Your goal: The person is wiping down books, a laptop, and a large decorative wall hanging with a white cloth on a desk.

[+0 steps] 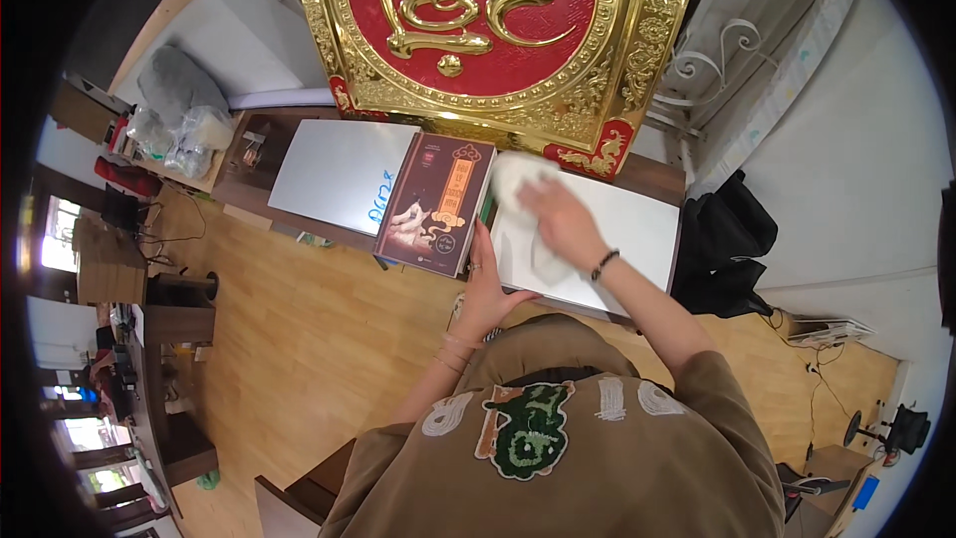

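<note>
Fingers of the right hand (566,227) bunch over a white cloth (513,179), motion-blurred at centre frame, above the right-hand white board (632,239)! Down below, left hand (485,289), thumb spread wide from the fingers, sits at that board's near-left corner, probably bracing it. Just left, the brown book (435,194) lies face up. Upper left, clear plastic bags (184,147) hold something pale, contents too unclear to call.

Downward fisheye view from head height
</note>
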The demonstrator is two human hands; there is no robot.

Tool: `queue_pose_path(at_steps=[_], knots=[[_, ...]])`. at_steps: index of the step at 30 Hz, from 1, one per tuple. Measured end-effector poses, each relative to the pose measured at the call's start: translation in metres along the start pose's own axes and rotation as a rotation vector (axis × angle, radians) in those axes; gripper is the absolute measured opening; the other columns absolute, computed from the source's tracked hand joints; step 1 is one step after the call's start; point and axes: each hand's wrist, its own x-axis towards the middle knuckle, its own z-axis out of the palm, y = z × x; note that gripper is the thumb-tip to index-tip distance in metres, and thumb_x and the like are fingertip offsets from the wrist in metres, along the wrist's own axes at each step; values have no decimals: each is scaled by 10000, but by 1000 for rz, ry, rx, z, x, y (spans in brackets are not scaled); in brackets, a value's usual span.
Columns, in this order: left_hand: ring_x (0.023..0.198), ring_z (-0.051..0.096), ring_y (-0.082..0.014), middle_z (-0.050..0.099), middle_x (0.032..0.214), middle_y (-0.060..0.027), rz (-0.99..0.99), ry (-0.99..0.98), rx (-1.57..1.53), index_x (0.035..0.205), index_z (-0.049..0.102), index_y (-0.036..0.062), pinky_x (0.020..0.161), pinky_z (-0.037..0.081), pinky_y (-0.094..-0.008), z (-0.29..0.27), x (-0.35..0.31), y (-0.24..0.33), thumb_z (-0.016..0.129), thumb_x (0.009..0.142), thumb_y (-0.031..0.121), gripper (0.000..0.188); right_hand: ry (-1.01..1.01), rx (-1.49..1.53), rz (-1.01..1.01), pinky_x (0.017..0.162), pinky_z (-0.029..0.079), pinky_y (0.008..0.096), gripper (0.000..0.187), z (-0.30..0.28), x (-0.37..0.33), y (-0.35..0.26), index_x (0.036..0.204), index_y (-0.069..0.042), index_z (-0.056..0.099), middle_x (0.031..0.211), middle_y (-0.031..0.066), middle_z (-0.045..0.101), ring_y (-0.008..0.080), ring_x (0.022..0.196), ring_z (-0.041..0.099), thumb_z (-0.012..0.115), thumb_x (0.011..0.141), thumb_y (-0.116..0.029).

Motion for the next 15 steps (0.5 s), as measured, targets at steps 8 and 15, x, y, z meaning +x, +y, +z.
queue_pose_path(at_steps=[8, 15], knots=[[1434, 130, -431, 57, 1545, -300, 9, 54, 0, 1479, -132, -26, 1162, 203, -416, 10, -7, -22, 874, 609, 289, 1367, -138, 92, -198, 1097, 373, 396, 515, 5, -18, -41, 1210, -131, 633, 1296, 56, 593, 286, 1266, 487, 544, 725, 18], [1442, 103, -417, 40, 1552, -290, -20, 16, -119, 1481, -71, -54, 1167, 160, -443, 4, -4, -12, 893, 567, 331, 1383, 140, -84, 206, 1105, 364, 429, 554, -21, -26, -12, 1228, -123, 625, 1304, 86, 586, 339, 1278, 471, 490, 725, 65]])
